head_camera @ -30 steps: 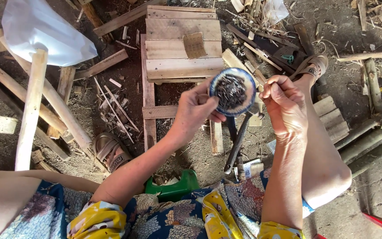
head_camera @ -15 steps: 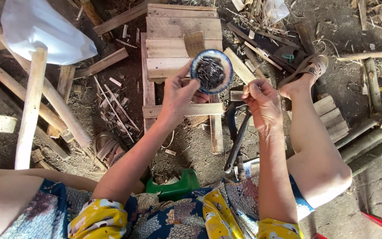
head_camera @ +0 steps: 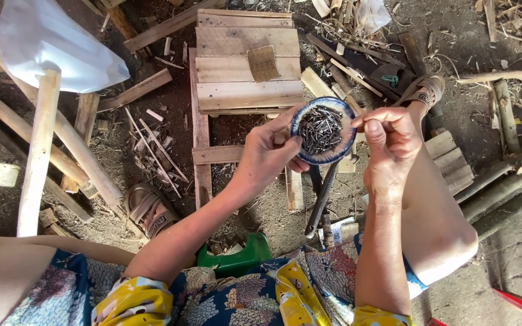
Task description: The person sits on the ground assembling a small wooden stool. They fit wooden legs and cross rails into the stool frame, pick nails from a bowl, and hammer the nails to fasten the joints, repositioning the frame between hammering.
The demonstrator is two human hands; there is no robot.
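Observation:
My left hand (head_camera: 271,152) holds a small blue-rimmed bowl (head_camera: 324,130) by its near edge, thumb over the rim. The bowl is full of dark metal nails (head_camera: 320,128). My right hand (head_camera: 390,140) is beside the bowl's right edge with its fingers curled and fingertips pinched together next to the rim; whether a nail is between them I cannot tell. Below the bowl lies a partly built wooden frame of planks (head_camera: 246,66) on the dirt ground.
A hammer (head_camera: 321,199) lies on the ground under the bowl. A green plastic container (head_camera: 237,256) sits near my lap. Loose sticks, poles (head_camera: 37,154) and wood offcuts lie all around. A sandal (head_camera: 146,208) is at left, a white plastic bag (head_camera: 49,45) top left.
The bowl has come slightly lower and to the right in view with my left hand. My right hand has moved up to the bowl's right rim.

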